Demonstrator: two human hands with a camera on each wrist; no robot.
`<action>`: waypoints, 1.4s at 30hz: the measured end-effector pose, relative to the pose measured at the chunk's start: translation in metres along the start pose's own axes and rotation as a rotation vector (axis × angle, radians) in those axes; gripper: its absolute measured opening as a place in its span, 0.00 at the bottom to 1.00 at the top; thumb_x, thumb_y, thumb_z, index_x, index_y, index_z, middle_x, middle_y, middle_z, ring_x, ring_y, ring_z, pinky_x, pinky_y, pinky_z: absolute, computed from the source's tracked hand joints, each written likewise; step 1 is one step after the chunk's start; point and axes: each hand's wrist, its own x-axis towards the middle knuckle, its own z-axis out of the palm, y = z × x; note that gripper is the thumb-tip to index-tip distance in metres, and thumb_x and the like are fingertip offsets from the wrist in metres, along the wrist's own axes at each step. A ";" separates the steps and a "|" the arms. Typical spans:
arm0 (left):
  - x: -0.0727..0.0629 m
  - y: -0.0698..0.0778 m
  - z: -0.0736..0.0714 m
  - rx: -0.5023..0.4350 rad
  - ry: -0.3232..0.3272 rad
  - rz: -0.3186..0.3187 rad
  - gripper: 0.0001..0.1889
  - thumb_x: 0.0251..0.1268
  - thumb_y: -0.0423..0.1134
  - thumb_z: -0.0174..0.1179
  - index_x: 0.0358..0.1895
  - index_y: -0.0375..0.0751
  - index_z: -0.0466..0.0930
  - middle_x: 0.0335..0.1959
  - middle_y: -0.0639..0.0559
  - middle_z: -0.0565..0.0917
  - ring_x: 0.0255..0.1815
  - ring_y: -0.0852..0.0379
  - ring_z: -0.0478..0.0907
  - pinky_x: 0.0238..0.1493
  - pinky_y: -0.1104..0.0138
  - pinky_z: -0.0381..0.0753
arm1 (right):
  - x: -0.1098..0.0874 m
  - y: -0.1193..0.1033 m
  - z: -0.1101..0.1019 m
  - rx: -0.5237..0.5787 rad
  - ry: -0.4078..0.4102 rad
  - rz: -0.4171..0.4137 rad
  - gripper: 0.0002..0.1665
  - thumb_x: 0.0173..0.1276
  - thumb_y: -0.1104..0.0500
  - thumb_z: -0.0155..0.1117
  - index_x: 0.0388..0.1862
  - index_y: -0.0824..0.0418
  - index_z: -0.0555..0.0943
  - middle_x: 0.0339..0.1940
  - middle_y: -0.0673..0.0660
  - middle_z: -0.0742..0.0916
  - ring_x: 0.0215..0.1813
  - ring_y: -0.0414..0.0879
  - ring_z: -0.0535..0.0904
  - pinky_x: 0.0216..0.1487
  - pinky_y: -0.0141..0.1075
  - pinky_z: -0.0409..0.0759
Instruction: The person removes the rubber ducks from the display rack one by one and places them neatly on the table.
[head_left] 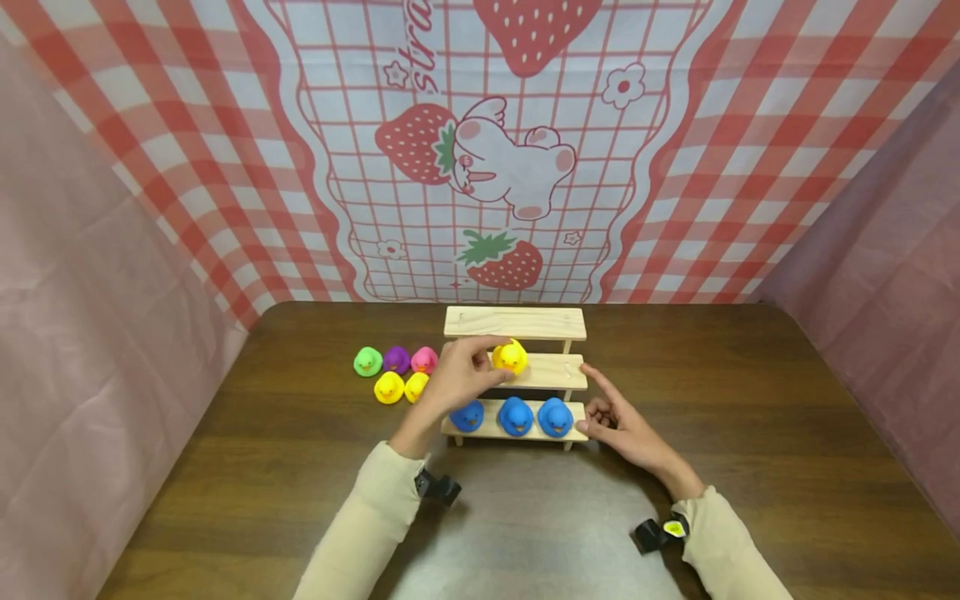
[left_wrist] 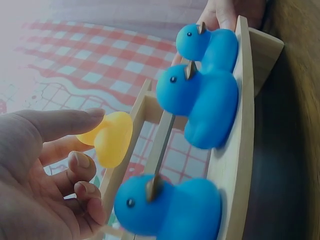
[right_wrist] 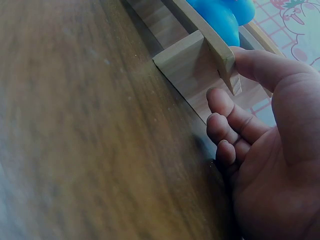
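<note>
Gingham cloth (head_left: 225, 142) backs the worktop (head_left: 262, 467) as the left hand (head_left: 461, 375) pinches a yellow duck (head_left: 511, 357) at the middle shelf (head_left: 551, 372), behind the central blue duck (head_left: 516, 417), right hand (head_left: 628, 431) spread alongside.

Behind the far edge of a dark brown wood-grain desk (head_left: 712, 375) hangs a red-and-white checked cloth (head_left: 225, 125), its pale middle panel (head_left: 600, 242) printed with red strawberries (head_left: 504, 265). Plain pale-pink fabric (head_left: 90, 292) drapes beyond the left edge, mauve-pink fabric (head_left: 877, 192) beyond the right. Pale sheen brightens the desk's near half.
</note>
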 end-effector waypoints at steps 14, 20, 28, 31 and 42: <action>-0.013 -0.011 -0.023 0.002 0.044 -0.001 0.22 0.56 0.33 0.72 0.56 0.36 0.83 0.16 0.54 0.71 0.18 0.64 0.66 0.23 0.75 0.64 | 0.000 -0.003 0.000 -0.008 0.000 0.006 0.49 0.68 0.70 0.62 0.82 0.58 0.50 0.28 0.51 0.78 0.29 0.32 0.71 0.29 0.31 0.71; -0.019 -0.019 -0.035 0.014 0.071 0.033 0.22 0.55 0.31 0.72 0.55 0.33 0.83 0.16 0.51 0.71 0.18 0.63 0.66 0.22 0.74 0.63 | 0.000 -0.002 -0.001 -0.015 -0.002 0.011 0.48 0.69 0.70 0.62 0.82 0.57 0.50 0.29 0.51 0.79 0.29 0.32 0.71 0.29 0.31 0.71; -0.030 -0.029 -0.051 0.058 0.113 0.005 0.22 0.55 0.32 0.73 0.54 0.31 0.83 0.18 0.51 0.71 0.20 0.61 0.64 0.23 0.74 0.62 | -0.001 -0.001 0.000 -0.011 -0.001 -0.003 0.48 0.69 0.70 0.62 0.82 0.58 0.50 0.29 0.51 0.78 0.29 0.32 0.71 0.29 0.32 0.71; -0.033 -0.034 -0.057 0.053 0.121 -0.004 0.22 0.55 0.31 0.72 0.55 0.30 0.83 0.19 0.50 0.71 0.20 0.61 0.64 0.23 0.74 0.61 | -0.001 -0.002 0.000 -0.006 0.000 -0.006 0.49 0.68 0.71 0.62 0.82 0.58 0.50 0.29 0.51 0.78 0.29 0.31 0.71 0.28 0.31 0.70; -0.047 -0.050 -0.080 0.070 0.155 -0.074 0.21 0.57 0.31 0.71 0.55 0.31 0.83 0.19 0.49 0.71 0.20 0.59 0.64 0.21 0.73 0.63 | 0.000 -0.002 0.000 -0.009 -0.005 -0.005 0.49 0.69 0.71 0.62 0.82 0.58 0.49 0.28 0.51 0.78 0.29 0.32 0.71 0.28 0.32 0.71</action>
